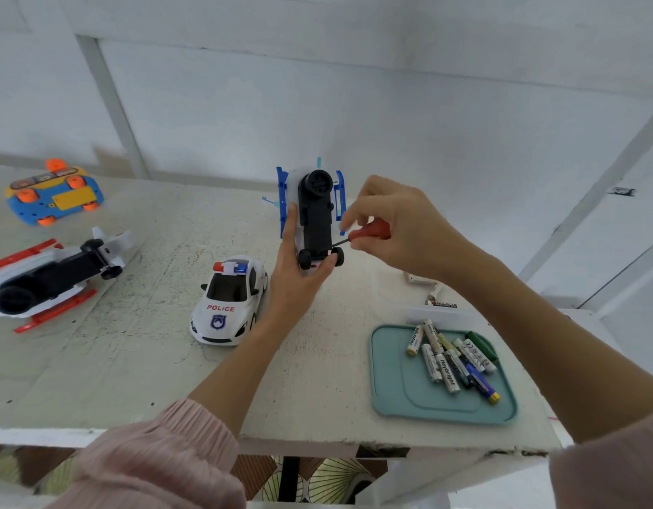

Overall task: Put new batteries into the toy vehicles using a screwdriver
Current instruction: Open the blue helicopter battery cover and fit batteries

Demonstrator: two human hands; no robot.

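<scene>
A pale, scuffed tabletop (141,361) stands against a white panelled wall (391,104), its near edge chipped. Above its middle, the left hand (299,273) holds a white toy helicopter with blue skids (315,211) belly-up, clear of the surface; the fingers are curled round its tail end, with the thumb along the left side and the fingertips by the small black wheels. Its black underside faces the camera. The right hand (395,229) pinches a red-handled screwdriver (369,233) between thumb and fingers, the dark shaft pointing left with its tip against the black underside near the rear wheels.

Just beside the left wrist, a white police car (227,303) sits upright on its wheels, with "POLICE" on the bonnet. Well to the left lies a second helicopter with red skids (49,281), also overturned, and beyond it at the far left corner a blue and yellow toy with orange wheels (55,196), upside down.

To the right, a teal tray (402,391) near the front edge holds a loose heap of batteries (453,358), mostly white-labelled, one green and one blue with a yellow end. Behind the tray, partly hidden by the right forearm, lie a few small items too unclear to name. Pink sleeves (163,461) cover both arms near the bottom of the view.
</scene>
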